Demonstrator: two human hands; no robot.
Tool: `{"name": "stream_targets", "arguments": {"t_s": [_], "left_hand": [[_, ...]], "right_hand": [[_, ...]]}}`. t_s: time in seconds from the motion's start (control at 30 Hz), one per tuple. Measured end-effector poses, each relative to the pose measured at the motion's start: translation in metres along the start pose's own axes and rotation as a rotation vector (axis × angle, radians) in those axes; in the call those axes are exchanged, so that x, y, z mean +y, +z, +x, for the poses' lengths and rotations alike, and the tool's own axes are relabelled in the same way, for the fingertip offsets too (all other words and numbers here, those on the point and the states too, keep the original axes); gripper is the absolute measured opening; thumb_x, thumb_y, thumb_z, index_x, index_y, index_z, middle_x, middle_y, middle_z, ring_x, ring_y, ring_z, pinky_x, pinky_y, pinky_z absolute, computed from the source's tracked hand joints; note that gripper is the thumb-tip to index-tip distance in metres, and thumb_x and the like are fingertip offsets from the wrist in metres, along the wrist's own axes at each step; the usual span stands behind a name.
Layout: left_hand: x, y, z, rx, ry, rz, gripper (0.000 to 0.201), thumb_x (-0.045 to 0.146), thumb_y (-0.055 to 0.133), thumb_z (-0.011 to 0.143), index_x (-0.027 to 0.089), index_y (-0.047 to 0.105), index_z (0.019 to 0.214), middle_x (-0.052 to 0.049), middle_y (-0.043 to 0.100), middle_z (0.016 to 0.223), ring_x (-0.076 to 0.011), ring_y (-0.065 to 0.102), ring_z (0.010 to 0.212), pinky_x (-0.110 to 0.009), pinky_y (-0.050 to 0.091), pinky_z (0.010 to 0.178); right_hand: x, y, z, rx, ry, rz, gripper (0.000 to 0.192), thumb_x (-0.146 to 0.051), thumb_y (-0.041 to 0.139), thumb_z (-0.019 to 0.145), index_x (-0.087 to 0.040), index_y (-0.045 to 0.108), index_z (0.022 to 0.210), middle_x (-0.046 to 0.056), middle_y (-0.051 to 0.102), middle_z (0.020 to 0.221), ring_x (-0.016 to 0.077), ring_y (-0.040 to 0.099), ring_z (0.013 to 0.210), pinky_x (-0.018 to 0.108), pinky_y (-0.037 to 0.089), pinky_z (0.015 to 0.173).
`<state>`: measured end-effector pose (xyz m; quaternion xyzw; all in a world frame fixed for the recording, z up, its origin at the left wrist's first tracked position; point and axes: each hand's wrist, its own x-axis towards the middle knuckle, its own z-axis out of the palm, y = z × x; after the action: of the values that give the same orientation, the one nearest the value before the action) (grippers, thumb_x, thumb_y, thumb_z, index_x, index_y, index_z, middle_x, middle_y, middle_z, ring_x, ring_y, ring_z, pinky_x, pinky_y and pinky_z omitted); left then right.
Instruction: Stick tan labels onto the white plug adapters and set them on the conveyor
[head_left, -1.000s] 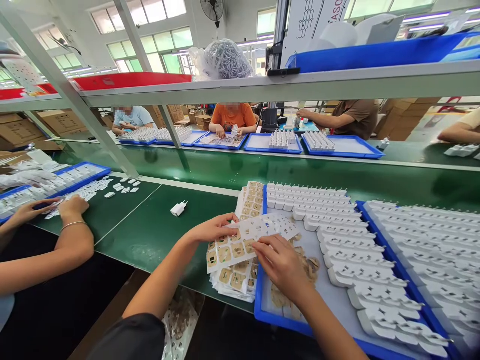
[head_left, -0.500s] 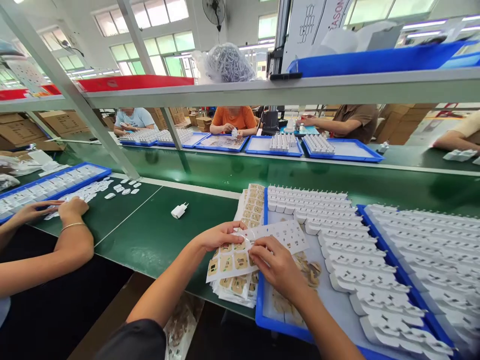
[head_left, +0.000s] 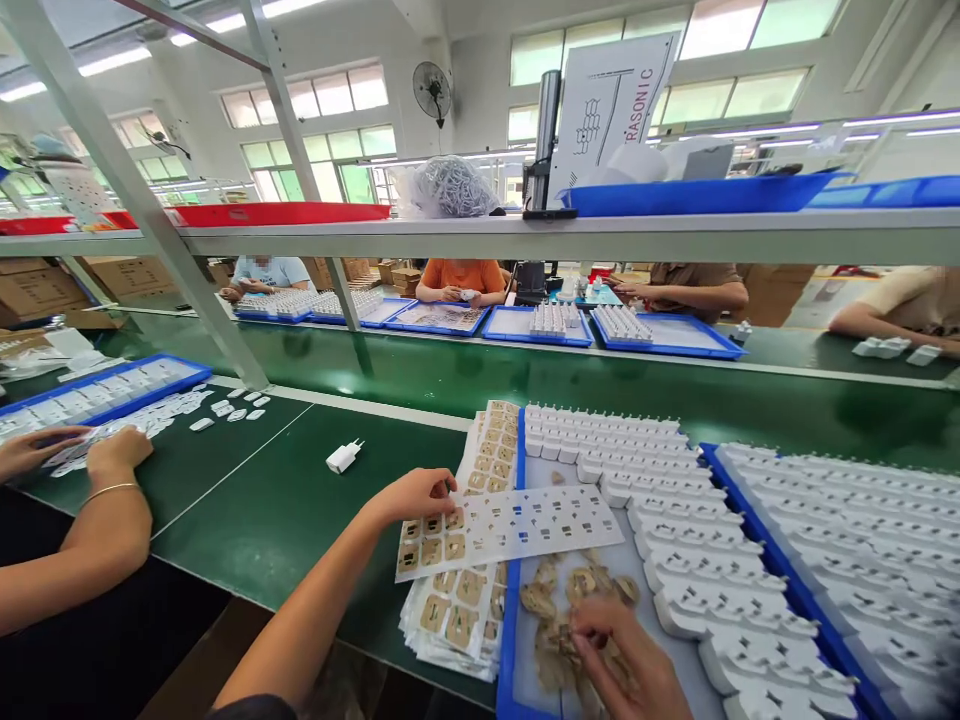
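Across the long green conveyor bench (head_left: pixel 315 490), the work is running from rows of moulded white plastic charger shells (head_left: pixel 675 520), glossy and blocky, filling the blue plastic tray (head_left: pixel 507 640) from twelve to three o'clock. At the tray's nine o'clock edge the flat white sticker sheet (head_left: pixel 517 522), thin and matte with rectangular windows where labels are gone, is bridging a stack of similar sheets (head_left: pixel 457 610) and the tray. The left hand (head_left: pixel 416 495) is pinning that sheet's ten o'clock corner with its fingertips. The right hand (head_left: pixel 626 665), at six o'clock, is pinching with curled fingers into a heap of crumpled tan backing scraps (head_left: pixel 574 600); what it is gripping I cannot tell. Judging by this, the step is shedding a peeled scrap, so the next move calls for lifting another label cleanly.
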<state>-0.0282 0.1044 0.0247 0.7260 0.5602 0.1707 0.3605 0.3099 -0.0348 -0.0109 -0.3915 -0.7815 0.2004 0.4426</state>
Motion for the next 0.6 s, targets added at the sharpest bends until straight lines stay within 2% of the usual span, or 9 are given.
{"name": "stream_targets", "arguments": {"t_s": [0.1,0.13,0.2,0.33,0.4,0.47,0.5,0.53,0.6], "left_hand": [[0.010,0.012,0.005,0.137,0.023,0.090,0.033,0.039,0.059,0.082,0.016,0.067,0.104,-0.013,0.069,0.112,-0.0312,0.060,0.108,-0.044,0.046,0.097],[0.018,0.019,0.007,0.154,0.044,0.104,0.036,0.041,0.054,0.086,0.016,0.065,0.109,-0.013,0.067,0.118,-0.0317,0.059,0.113,-0.046,0.044,0.100],[0.041,0.037,0.013,0.113,0.138,0.121,0.037,0.043,0.050,0.090,0.018,0.063,0.115,-0.011,0.067,0.121,-0.0300,0.060,0.115,-0.045,0.045,0.102],[0.107,0.095,0.021,-0.089,0.506,0.204,0.031,0.037,0.059,0.091,0.021,0.063,0.118,-0.008,0.069,0.119,-0.0264,0.061,0.114,-0.041,0.046,0.103],[0.140,0.129,0.024,-0.138,0.709,0.313,0.041,0.037,0.068,0.086,0.021,0.061,0.124,-0.011,0.064,0.126,-0.0284,0.057,0.119,-0.042,0.046,0.103],[0.165,0.160,0.027,-0.105,0.846,0.434,0.058,0.041,0.076,0.080,0.022,0.056,0.132,-0.015,0.055,0.137,-0.0325,0.052,0.125,-0.046,0.045,0.103],[0.175,0.173,0.029,-0.068,0.872,0.488,0.064,0.044,0.078,0.078,0.022,0.055,0.133,-0.017,0.050,0.142,-0.0347,0.049,0.127,-0.048,0.045,0.102],[0.182,0.184,0.031,-0.032,0.881,0.541,0.065,0.046,0.079,0.076,0.019,0.055,0.131,-0.019,0.045,0.146,-0.0364,0.047,0.129,-0.049,0.044,0.101],[0.189,0.201,0.033,0.019,0.883,0.637,0.056,0.044,0.078,0.076,0.014,0.059,0.120,-0.022,0.039,0.149,-0.0372,0.046,0.129,-0.049,0.045,0.100]], "right_hand": [[-0.005,0.003,-0.013,0.057,0.044,0.043,0.009,-0.015,0.057,0.089,-0.024,0.060,0.088,0.002,0.069,0.080,0.0175,0.067,0.074,0.025,0.054,0.068],[-0.008,0.004,-0.015,0.046,0.052,0.074,0.009,-0.015,0.057,0.088,-0.023,0.059,0.086,0.002,0.068,0.080,0.0178,0.067,0.075,0.026,0.054,0.070],[-0.014,0.003,-0.016,0.042,0.062,0.155,0.008,-0.015,0.057,0.085,-0.023,0.059,0.084,0.003,0.067,0.078,0.0181,0.065,0.075,0.029,0.052,0.073],[-0.020,-0.005,-0.015,-0.031,0.081,0.343,0.004,-0.020,0.062,0.083,-0.021,0.063,0.080,0.005,0.068,0.079,0.0185,0.065,0.078,0.031,0.050,0.074],[-0.020,-0.009,-0.017,-0.096,0.089,0.468,0.008,-0.024,0.064,0.082,-0.021,0.064,0.075,0.005,0.068,0.074,0.0177,0.065,0.073,0.029,0.050,0.070],[-0.019,-0.010,-0.020,-0.182,0.093,0.569,0.013,-0.028,0.065,0.083,-0.021,0.063,0.072,0.005,0.069,0.070,0.0173,0.065,0.069,0.028,0.048,0.066],[-0.018,-0.010,-0.022,-0.219,0.095,0.593,0.015,-0.029,0.066,0.083,-0.020,0.063,0.071,0.004,0.069,0.069,0.0171,0.065,0.068,0.028,0.048,0.066],[-0.016,-0.010,-0.024,-0.245,0.098,0.601,0.016,-0.030,0.066,0.083,-0.020,0.064,0.071,0.004,0.069,0.069,0.0169,0.064,0.067,0.028,0.047,0.066],[-0.013,-0.010,-0.027,-0.259,0.111,0.588,0.017,-0.032,0.067,0.084,-0.020,0.065,0.072,0.004,0.069,0.070,0.0164,0.064,0.068,0.028,0.046,0.067]]}}
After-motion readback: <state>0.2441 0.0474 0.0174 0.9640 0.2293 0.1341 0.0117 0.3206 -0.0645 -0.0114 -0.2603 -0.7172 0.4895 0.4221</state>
